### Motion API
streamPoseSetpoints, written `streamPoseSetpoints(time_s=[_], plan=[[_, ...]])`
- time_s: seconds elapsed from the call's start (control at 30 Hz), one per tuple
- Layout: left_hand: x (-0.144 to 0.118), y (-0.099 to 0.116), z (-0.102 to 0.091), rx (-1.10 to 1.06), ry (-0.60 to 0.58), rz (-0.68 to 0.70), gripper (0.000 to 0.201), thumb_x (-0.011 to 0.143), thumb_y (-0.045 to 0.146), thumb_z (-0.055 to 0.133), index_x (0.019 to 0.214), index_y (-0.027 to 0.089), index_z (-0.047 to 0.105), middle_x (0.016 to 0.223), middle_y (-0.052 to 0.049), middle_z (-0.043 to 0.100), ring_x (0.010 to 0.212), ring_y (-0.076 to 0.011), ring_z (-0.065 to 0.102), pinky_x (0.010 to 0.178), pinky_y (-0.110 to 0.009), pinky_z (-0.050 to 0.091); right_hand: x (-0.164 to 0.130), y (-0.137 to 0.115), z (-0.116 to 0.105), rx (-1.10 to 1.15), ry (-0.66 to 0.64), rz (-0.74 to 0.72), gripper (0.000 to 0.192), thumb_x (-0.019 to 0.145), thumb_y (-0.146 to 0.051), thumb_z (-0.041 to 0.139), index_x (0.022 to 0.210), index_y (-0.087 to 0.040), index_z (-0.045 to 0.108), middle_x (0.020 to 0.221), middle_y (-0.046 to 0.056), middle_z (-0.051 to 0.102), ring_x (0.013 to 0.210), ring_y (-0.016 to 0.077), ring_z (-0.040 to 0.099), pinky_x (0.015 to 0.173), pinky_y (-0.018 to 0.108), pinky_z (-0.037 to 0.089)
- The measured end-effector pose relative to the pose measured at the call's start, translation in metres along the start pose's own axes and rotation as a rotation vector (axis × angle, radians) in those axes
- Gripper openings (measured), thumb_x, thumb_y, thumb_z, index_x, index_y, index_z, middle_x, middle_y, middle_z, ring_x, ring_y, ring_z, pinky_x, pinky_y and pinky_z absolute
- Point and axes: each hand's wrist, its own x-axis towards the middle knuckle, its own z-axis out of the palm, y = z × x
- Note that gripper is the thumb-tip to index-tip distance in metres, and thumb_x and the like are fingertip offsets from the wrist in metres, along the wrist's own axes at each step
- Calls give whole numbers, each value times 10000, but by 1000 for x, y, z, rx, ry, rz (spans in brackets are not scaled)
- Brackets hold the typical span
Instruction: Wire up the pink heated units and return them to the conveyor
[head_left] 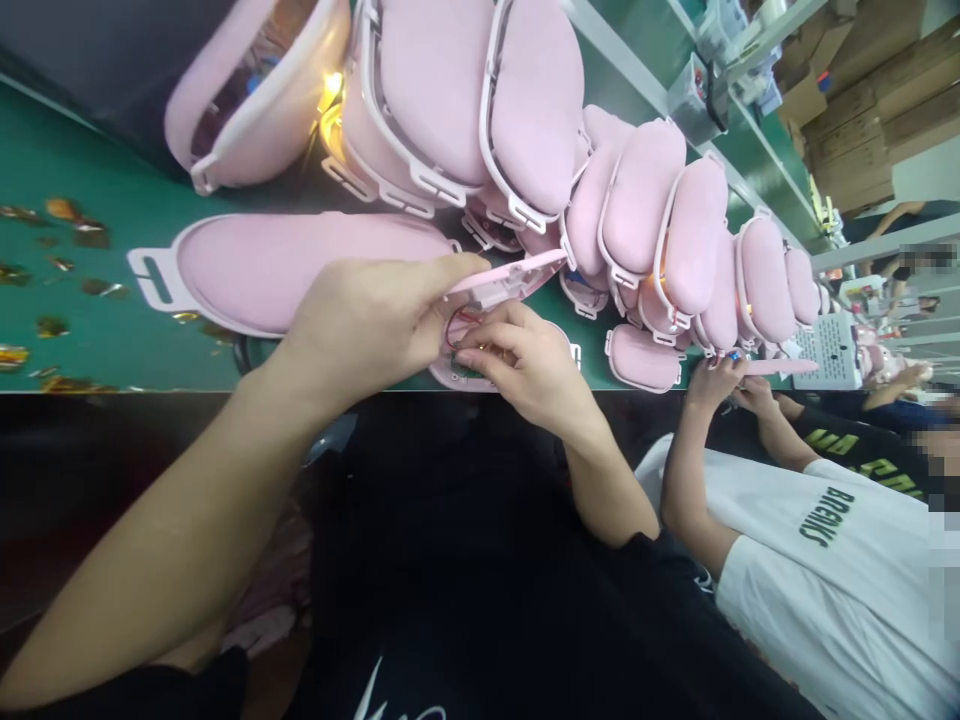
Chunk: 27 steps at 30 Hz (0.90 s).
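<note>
One green table point(142, 215). Pink shells point(641, 180) behind overlap; I can't count all. One opened shell point(447, 377) at near edge, interior mostly covered. Left hand point(367, 315) grips one panel point(517, 280); right hand point(534, 372) by red wire point(451, 325), grip I can't tell.

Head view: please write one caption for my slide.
Left hand holds a pink panel tilted; right hand works below it, near piled pink shells.

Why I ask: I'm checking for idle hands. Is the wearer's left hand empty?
No, the left hand holds a pink plastic cover tilted up.
</note>
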Motion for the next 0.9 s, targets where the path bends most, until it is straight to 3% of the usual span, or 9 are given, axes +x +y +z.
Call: streamPoseSetpoints(time_s=[0.13, 0.3, 0.43, 0.53, 0.8, 0.9], plan=[[-3, 0, 6, -35, 66, 20, 259, 1111, 301, 485, 1231, 229, 703, 877, 11, 779, 717, -164, 714, 617, -263, 444, 2, -4, -10, 1, -80, 33, 84, 1001, -207, 721, 978, -173, 794, 980, 17, 760, 910, 136, 691, 862, 246, 517], [-1, -3, 6, -64, 47, -55, 260, 1119, 345, 491, 1240, 245, 698, 921, 16, 788, 754, -167, 733, 648, -260, 476, 7, -17, -5, -357, -212, 118, 237, 1053, -252, 624, 1240, -202, 761, 1146, 64, 782, 997, 198, 708, 854, 307, 500], [1, -2, -2, -75, -86, -133, 310, 1128, 358, 452, 1301, 270, 694, 983, 4, 806, 813, -173, 741, 693, -275, 503, 11, -26, -2, -588, -241, 136, 268, 1099, -250, 507, 1145, -213, 768, 1138, 71, 767, 1019, 216, 702, 767, 317, 474], [2, -1, -5, -102, -106, -198, 319, 1117, 352, 476, 1342, 277, 689, 1063, -1, 814, 844, -181, 741, 740, -291, 521, 11, -26, 1, -691, -215, 73, 248, 1100, -255, 512, 1100, -209, 755, 1093, 71, 754, 977, 205, 693, 700, 315, 438], [4, -1, -4, -189, -122, -227, 328, 1106, 342, 485, 1331, 275, 715, 1114, 4, 813, 887, -176, 740, 776, -283, 525, 5, -18, 13, -758, -214, 95, 282, 1091, -256, 495, 1042, -189, 764, 961, 98, 767, 790, 208, 712, 586, 323, 383], [8, -4, -11, -268, -198, -222, 347, 1090, 318, 489, 1344, 266, 719, 1139, -1, 810, 933, -175, 743, 807, -265, 527, 8, -21, 11, -735, -240, 115, 316, 1102, -322, 481, 1064, -220, 777, 918, 96, 790, 761, 239, 726, 588, 325, 400]])
